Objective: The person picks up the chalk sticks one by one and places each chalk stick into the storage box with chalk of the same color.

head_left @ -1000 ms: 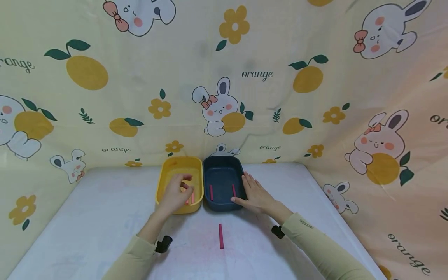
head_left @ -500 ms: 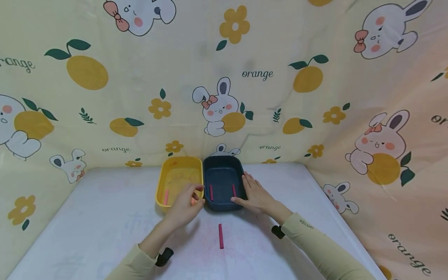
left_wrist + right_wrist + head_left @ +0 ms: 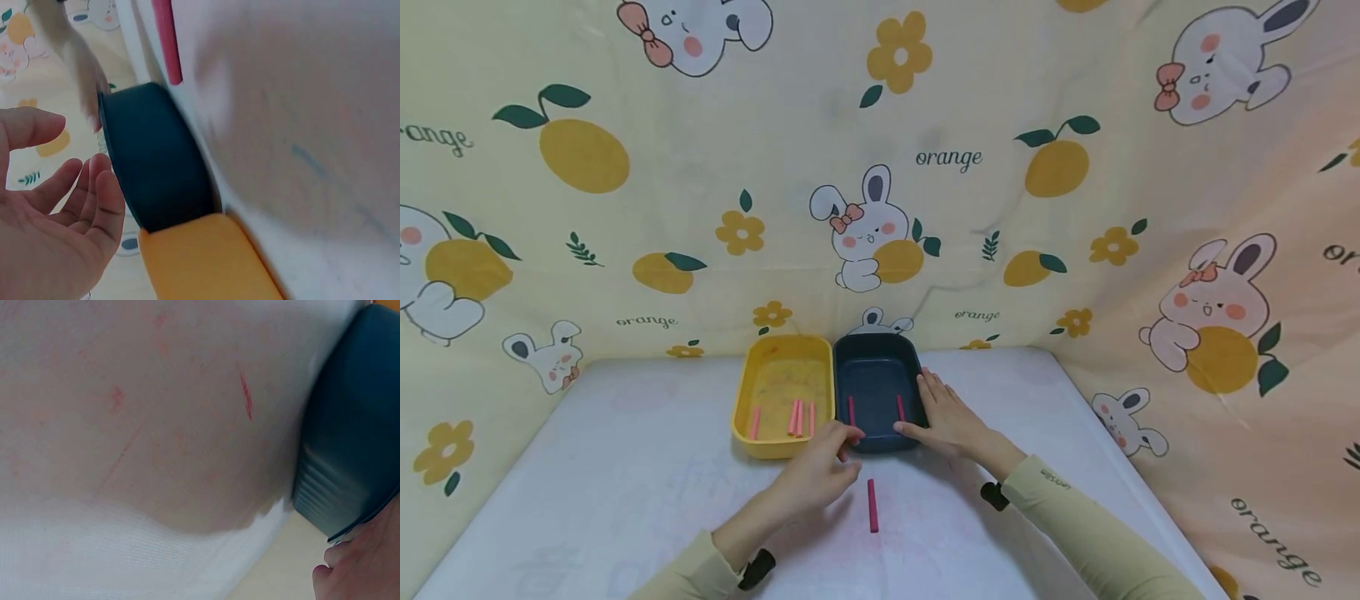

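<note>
My left hand (image 3: 820,473) hovers in front of the bins with loosely bent fingers, and nothing shows between its thumb and fingertips in the left wrist view. Just right of it, a dark red crayon-like stick (image 3: 872,506) lies on the table. My right hand (image 3: 951,421) rests against the right side of the dark blue bin (image 3: 880,343), fingers extended along it and thumb at its front rim. Two dark red sticks lie inside that bin, one on the left (image 3: 852,411) and one on the right (image 3: 901,408).
A yellow bin (image 3: 747,392) stands against the blue bin's left side. Several pink sticks (image 3: 798,418) lie in it. A white-covered table (image 3: 647,467), marked with faint red streaks, meets a patterned cloth (image 3: 790,125) behind.
My left hand has moved from over the yellow bin rightward and toward the front, uncovering the pink sticks there. My right hand has stayed at the blue bin.
</note>
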The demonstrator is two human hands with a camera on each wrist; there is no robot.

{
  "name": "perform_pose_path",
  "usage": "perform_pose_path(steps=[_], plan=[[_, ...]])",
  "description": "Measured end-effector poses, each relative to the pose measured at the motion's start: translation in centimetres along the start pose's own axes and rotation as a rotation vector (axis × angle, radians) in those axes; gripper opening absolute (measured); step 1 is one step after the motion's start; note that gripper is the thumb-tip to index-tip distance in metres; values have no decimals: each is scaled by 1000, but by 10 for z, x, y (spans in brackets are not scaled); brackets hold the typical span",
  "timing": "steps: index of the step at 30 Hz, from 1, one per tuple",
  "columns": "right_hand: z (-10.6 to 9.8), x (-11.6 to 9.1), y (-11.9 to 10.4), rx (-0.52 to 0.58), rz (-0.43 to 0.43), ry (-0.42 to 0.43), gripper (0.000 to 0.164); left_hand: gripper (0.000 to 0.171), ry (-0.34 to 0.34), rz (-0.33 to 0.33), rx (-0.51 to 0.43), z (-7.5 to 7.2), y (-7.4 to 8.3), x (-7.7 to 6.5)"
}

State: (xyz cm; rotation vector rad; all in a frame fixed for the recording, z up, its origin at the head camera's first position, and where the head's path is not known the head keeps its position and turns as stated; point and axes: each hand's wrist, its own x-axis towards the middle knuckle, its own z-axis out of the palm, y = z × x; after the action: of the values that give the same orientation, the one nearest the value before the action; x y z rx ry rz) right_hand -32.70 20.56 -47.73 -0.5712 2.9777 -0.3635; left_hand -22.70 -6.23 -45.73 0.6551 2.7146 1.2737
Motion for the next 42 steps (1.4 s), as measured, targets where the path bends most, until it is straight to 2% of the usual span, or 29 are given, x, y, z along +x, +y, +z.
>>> perform_pose_path(steps=[4,11,20,25,33,42], plan=[[-2,0,0,-13,-5,0,116,40,-49,-2,22,4,2,1],[-3,0,0,-6,-14,5,117,39,-99,41,106,16,1,2],[-4,-2,-2,-2,-16,-3,117,44,-195,-34,185,27,0,5],[-4,-2,-2,0,-23,1,117,51,-239,-44,250,32,-3,5],[-6,-2,-3,0,-23,3,116,52,-238,-6,349,40,-7,3],[-5,-3,-2,3,-22,-1,115,61,-265,-46,392,44,-4,3]])
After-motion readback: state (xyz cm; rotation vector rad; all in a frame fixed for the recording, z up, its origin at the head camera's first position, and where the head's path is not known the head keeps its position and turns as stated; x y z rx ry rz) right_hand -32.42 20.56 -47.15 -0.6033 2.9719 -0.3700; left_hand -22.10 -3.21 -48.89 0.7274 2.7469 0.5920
